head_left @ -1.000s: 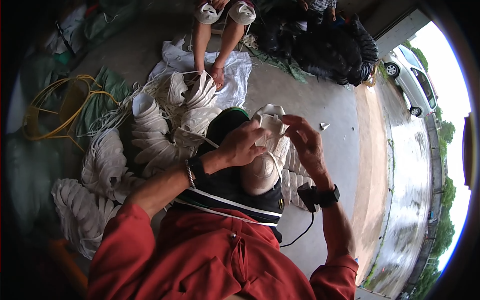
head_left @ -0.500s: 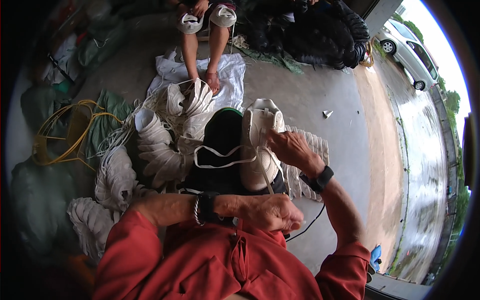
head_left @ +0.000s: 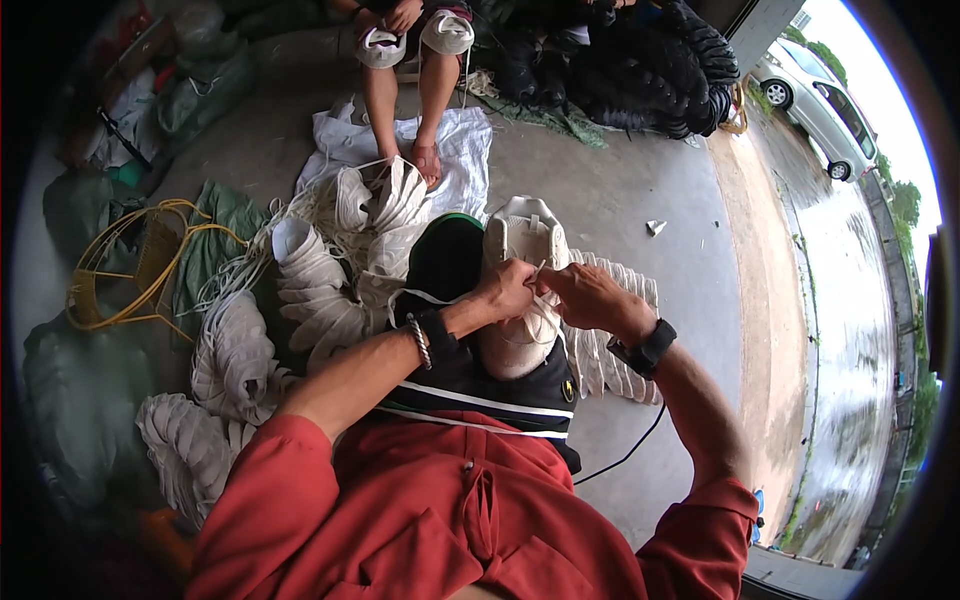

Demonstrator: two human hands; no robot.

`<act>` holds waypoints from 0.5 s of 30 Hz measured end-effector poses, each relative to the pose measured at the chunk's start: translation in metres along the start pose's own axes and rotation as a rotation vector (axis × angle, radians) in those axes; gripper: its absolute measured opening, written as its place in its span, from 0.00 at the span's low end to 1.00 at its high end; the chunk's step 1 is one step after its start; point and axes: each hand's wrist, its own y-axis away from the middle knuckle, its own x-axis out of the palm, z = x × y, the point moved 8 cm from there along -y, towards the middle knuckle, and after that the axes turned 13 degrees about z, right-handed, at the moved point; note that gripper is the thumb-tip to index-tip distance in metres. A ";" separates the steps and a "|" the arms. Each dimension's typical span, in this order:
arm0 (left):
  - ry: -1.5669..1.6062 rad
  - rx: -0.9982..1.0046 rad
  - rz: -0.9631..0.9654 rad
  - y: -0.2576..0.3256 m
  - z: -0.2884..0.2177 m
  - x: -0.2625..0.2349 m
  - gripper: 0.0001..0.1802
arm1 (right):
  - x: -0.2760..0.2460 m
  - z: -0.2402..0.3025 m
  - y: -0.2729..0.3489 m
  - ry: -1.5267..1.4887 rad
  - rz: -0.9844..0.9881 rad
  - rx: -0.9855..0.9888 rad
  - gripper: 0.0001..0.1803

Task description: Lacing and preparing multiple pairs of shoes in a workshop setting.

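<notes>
Head view: a white shoe (head_left: 520,290) is seen propped on the lap against a dark apron (head_left: 470,375), its long axis running away from the body, toe end up and far, heel end low and near. The left hand (head_left: 505,290) is pinched shut on a white lace (head_left: 425,297) at the middle of the shoe, and a loop of that lace is seen trailing off to the left across the apron. The right hand (head_left: 590,298) is closed on the same lace just beside it, fingertips of both hands almost touching over the shoe's upper. Neither hand is clearly nearer; the shoe is met from both sides, left hand from the left, right hand from the right, and the lace lies across the shoe's long axis between them. A black watch (head_left: 645,350) is worn on the right wrist, a bead bracelet (head_left: 421,341) on the left. Stacks of white soles (head_left: 310,290) are piled on the floor to the left, with more fanned out behind the right wrist. Farther off, another person's bare legs (head_left: 400,110) are seen by a white cloth (head_left: 460,145).
</notes>
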 end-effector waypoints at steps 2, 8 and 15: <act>-0.133 0.007 -0.001 -0.003 0.000 -0.004 0.08 | 0.000 0.002 -0.001 0.022 -0.030 -0.028 0.17; -0.575 0.046 -0.023 -0.018 -0.009 -0.007 0.10 | -0.002 0.007 0.006 0.033 -0.208 -0.056 0.14; -0.314 -0.196 0.081 -0.015 0.002 -0.006 0.08 | 0.003 0.002 0.010 0.058 -0.351 -0.028 0.06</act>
